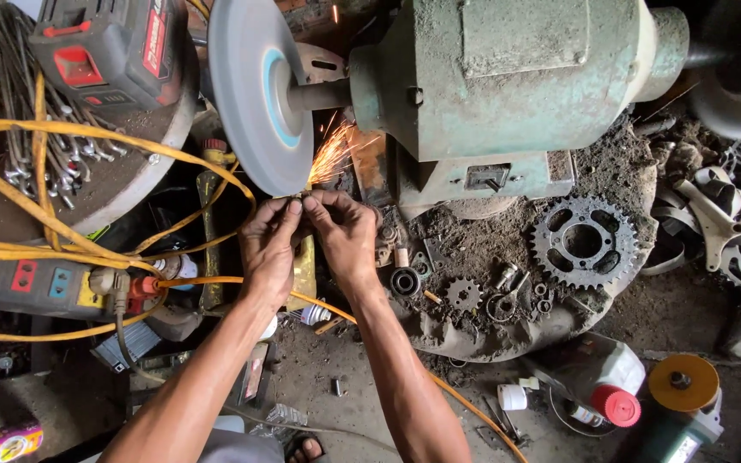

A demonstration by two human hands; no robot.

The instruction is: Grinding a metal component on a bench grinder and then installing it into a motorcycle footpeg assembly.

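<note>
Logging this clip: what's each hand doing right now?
Left hand: closed, pinching a small part against the grinding wheel.
Right hand: closed on the same part.

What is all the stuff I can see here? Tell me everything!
bench grinder: one, dusty green, top centre
grinding wheel: one, grey-white, on the grinder's left end
sparks: orange spray beside the wheel
big sprocket: one, grey, right of the grinder base
small sprocket: one, dark, on the dirty slab
power strip: one, coloured sockets, left
cables: several, yellow, left
battery pack: one, red and black, top left
left hand: pinching something small at the wheel
right hand: pinching it too
</note>
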